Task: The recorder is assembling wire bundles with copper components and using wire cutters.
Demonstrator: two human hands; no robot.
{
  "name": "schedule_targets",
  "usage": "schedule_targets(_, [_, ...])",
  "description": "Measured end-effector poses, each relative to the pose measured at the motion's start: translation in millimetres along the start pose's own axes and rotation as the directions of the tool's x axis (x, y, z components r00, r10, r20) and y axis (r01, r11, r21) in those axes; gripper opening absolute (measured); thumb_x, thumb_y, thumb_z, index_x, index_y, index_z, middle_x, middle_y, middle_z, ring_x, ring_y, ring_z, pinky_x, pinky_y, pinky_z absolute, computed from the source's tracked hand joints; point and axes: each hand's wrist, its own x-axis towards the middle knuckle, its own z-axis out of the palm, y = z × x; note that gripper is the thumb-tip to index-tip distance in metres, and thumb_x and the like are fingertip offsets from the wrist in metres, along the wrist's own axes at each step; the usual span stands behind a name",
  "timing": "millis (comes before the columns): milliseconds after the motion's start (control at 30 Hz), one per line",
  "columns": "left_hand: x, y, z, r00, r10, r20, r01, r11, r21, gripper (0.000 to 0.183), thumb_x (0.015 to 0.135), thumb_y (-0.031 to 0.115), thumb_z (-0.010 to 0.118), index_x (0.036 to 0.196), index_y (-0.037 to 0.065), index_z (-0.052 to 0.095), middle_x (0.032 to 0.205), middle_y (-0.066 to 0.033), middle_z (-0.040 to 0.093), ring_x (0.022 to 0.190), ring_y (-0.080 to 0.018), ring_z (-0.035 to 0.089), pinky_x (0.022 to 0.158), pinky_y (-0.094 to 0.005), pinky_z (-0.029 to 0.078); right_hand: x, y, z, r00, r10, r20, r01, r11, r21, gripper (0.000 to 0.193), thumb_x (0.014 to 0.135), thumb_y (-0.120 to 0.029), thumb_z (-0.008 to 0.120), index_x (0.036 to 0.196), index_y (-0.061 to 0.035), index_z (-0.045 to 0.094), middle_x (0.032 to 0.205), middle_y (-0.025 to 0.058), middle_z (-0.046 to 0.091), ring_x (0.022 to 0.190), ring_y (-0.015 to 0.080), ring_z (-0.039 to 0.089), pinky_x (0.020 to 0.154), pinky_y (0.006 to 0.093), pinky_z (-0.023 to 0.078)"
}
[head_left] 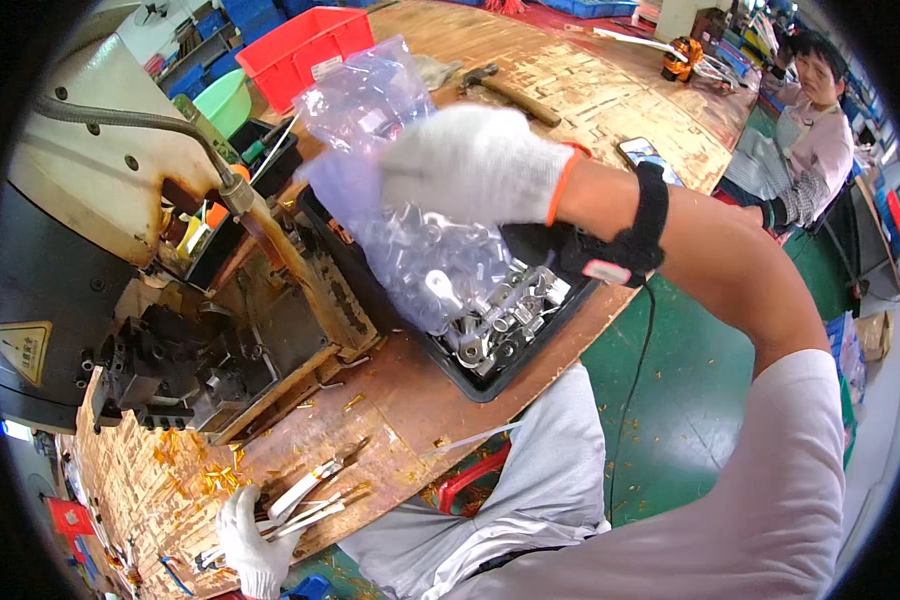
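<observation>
My right hand (475, 165), in a white knitted glove with an orange cuff, is closed on a clear plastic bag (365, 105) and smeared by motion. Under it the bag hangs over a black tray (487, 388), with shiny metal cable lugs (440, 285) showing through the plastic. More loose lugs lie in the tray's near end. At the bench's near edge my left hand (253, 545), gloved too, curves its fingers around several white wires (310, 515). Beside them lies a white-sleeved piece with a dark tip (315, 485). The left fingertips are partly hard to make out.
A machine press (210, 370) fills the left side. Brass-coloured bits (225, 478) lie scattered on the wooden bench (380, 430). Farther back are a red crate (305, 55), a green basin (223, 103), a hammer (515, 95) and a phone (650, 160). Another person (805, 140) sits at the far right.
</observation>
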Motion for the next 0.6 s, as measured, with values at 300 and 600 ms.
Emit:
schedule_targets(300, [8.0, 1.4, 4.5, 1.000, 0.031, -0.005, -0.031, 0.998, -0.050, 0.080, 0.061, 0.024, 0.091, 0.132, 0.004, 0.059, 0.127, -0.0194, 0.062, 0.119, -0.0395, 0.058, 0.103, -0.0494, 0.045, 15.0, 38.1, 12.4, 0.986, 0.166, -0.014, -0.166, 0.984, -0.065, 0.036, 0.096, -0.037, 0.056, 0.117, -0.0099, 0.068, 0.106, 0.0179, 0.071, 0.103, 0.0380, 0.068, 0.089, 0.0469, 0.053])
schedule_targets(600, [11.7, 7.5, 9.6, 1.000, -0.016, -0.013, 0.016, 0.999, -0.041, 0.079, 0.063, 0.025, 0.091, 0.132, 0.003, 0.059, 0.126, -0.0196, 0.062, 0.119, -0.0401, 0.057, 0.105, -0.0488, 0.044, -140.5, -17.9, -41.2, 0.955, 0.057, 0.292, -0.145, 0.947, 0.286, 0.022, 0.096, -0.026, 0.065, 0.102, -0.0060, 0.071, 0.087, 0.0153, 0.071, 0.082, 0.0292, 0.070, 0.080, 0.0383, 0.056])
